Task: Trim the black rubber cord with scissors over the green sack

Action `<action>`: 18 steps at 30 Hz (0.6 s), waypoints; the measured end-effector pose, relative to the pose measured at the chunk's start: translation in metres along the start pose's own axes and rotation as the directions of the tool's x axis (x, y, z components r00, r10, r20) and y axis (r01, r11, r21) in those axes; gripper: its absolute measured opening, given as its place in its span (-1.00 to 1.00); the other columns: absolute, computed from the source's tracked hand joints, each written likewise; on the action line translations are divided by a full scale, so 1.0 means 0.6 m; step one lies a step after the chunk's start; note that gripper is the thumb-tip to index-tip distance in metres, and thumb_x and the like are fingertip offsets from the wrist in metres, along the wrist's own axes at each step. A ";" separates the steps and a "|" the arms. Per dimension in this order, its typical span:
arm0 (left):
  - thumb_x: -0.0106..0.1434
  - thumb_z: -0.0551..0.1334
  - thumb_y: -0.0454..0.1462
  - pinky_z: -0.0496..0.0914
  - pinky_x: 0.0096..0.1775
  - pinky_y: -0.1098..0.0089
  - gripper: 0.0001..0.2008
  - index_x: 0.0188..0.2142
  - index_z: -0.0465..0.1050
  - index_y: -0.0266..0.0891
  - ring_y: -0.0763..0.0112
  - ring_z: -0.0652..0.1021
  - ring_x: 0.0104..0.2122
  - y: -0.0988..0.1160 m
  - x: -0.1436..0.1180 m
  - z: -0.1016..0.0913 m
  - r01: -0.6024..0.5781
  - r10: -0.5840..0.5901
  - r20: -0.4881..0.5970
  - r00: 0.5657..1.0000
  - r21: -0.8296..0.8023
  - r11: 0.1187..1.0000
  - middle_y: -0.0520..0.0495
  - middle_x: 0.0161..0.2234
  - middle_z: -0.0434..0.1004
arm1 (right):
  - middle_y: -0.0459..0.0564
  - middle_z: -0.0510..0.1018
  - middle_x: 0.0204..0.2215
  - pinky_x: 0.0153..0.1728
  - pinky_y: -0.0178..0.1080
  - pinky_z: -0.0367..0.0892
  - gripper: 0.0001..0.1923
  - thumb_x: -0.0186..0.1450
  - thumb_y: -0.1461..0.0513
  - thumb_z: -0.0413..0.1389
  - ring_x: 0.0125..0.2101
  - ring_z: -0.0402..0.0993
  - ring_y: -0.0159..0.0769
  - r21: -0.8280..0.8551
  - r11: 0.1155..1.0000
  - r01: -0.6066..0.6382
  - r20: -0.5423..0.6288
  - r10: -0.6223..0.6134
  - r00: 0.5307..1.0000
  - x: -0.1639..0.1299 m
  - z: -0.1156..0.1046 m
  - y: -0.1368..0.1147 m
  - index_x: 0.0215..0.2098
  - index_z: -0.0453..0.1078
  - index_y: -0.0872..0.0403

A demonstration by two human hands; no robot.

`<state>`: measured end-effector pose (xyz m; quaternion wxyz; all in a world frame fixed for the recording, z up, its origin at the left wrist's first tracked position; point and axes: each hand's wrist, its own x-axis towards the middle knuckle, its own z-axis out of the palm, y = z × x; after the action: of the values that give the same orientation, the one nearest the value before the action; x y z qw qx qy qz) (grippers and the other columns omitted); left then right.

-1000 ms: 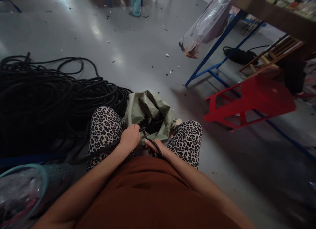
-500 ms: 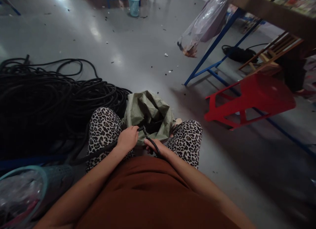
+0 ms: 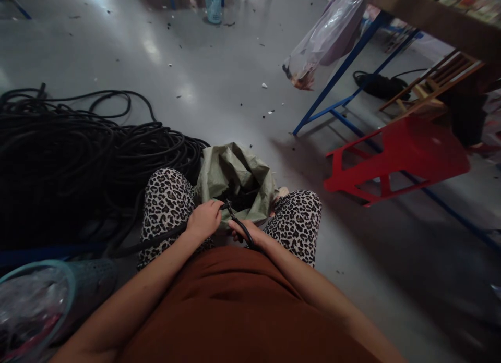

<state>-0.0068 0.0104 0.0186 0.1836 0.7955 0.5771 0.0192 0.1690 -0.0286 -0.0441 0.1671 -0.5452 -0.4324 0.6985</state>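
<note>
I sit with my knees in leopard-print trousers apart. My left hand (image 3: 205, 218) is closed around a black cable (image 3: 156, 239) that runs off to the left toward a big heap of coiled black cable (image 3: 74, 159). My right hand (image 3: 247, 232) grips a black-handled tool (image 3: 239, 225), whose tip meets the cable end just in front of my left hand. A green woven sack (image 3: 235, 176) stands open on the floor between my knees, right beyond both hands.
A teal basket (image 3: 58, 295) with a plastic bag sits at the lower left. A red plastic stool (image 3: 399, 159) lies on its side to the right, beside a blue-legged table (image 3: 344, 71) with a hanging clear bag (image 3: 324, 39). Grey floor carries scattered scraps.
Hardly anything differs. My hands stay together on the cable and the tool, with only a slight shift of the view.
</note>
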 end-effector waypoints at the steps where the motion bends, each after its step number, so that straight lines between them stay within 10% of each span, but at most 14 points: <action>1: 0.26 0.05 -0.28 0.37 -0.13 0.36 -0.66 0.00 0.40 -0.16 0.31 0.51 -0.16 0.000 0.000 0.001 -0.004 0.004 0.002 1.000 -0.002 1.000 -0.11 -0.13 0.51 | -0.07 0.41 -0.59 -0.59 -0.39 0.21 -0.49 0.22 -0.15 0.07 -0.62 0.33 -0.44 -0.006 1.000 0.000 0.003 0.000 1.000 0.001 0.000 0.001 -0.45 0.32 0.16; 18: 0.26 0.05 -0.28 0.37 -0.13 0.35 -0.67 -0.01 0.41 -0.15 0.30 0.51 -0.16 0.003 0.001 0.003 -0.019 0.019 0.007 1.000 -0.002 1.000 -0.09 -0.13 0.52 | -0.04 0.42 -0.59 -0.56 -0.37 0.22 -0.46 0.23 -0.16 0.04 -0.58 0.33 -0.41 0.002 1.000 0.002 0.006 -0.002 1.000 0.002 -0.001 0.003 -0.44 0.34 0.17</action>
<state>-0.0043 0.0101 0.0177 0.1861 0.8009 0.5688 0.0187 0.1693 -0.0287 -0.0464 0.1671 -0.5423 -0.4329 0.7004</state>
